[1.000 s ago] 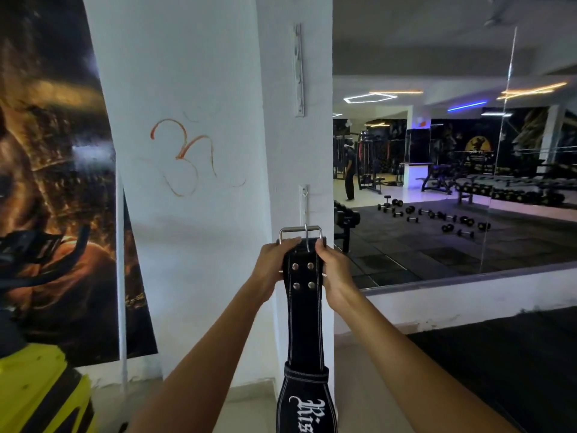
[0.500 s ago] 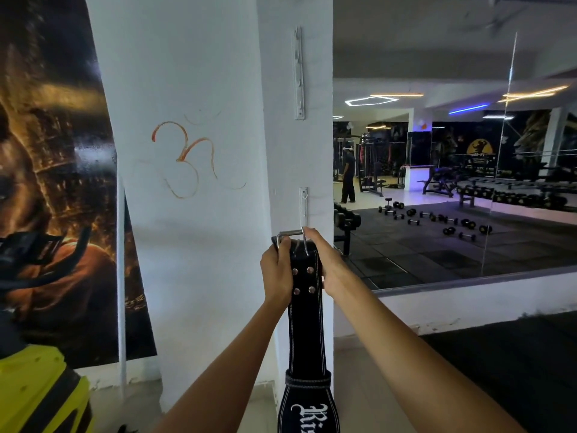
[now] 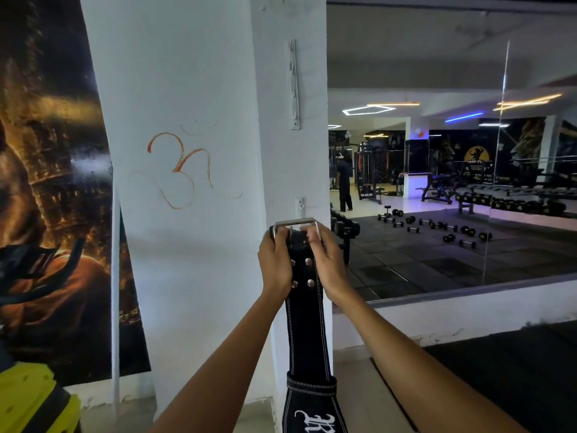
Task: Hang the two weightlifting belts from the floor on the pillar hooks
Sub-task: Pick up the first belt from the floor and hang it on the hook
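The gym stood around a white plastered pillar (image 3: 199,89), a dark glossy poster (image 3: 53,189) on the wall to its left and a wide mirror (image 3: 452,214) showing dumbbells to its right. From my seat at the feed, working left to right: the left hand (image 3: 276,260) was curled shut round the left edge of the black belt (image 3: 304,323), fingers hooked over the left end of the steel buckle (image 3: 295,225). The right hand (image 3: 324,262) was closed on the opposite edge, fingertips on the buckle's right side. Compared with half a second before, the buckle had turned square-on, its flat bar level, sitting just below the small white hook (image 3: 300,204) on the pillar corner but not yet over it. I judged that meant the lift onto the hook was the step in hand. The belt looked like stiff suede-faced leather, white-stitched, studded with four round rivets, hanging straight down; a long white hook rail (image 3: 293,85) sat higher up, bare
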Action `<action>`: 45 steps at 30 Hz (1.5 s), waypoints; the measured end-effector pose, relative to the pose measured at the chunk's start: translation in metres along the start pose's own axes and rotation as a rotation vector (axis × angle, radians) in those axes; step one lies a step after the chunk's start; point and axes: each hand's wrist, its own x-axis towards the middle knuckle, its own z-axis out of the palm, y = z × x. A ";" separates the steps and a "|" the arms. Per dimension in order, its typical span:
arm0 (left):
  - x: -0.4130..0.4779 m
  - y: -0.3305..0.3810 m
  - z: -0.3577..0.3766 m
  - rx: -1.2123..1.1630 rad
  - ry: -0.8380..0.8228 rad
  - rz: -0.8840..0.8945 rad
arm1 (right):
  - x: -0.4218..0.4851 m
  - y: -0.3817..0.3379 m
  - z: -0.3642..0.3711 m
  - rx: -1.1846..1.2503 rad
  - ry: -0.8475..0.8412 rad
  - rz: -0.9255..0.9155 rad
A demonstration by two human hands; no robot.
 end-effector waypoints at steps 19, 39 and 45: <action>0.237 0.025 0.084 0.353 0.229 0.512 | 0.261 0.002 0.032 -0.121 0.393 -0.308; 0.574 0.032 0.224 0.423 0.262 0.425 | 0.634 0.044 0.040 -0.324 0.339 -0.234; 0.592 0.003 0.234 0.558 0.280 0.448 | 0.660 0.080 0.039 -0.349 0.259 -0.259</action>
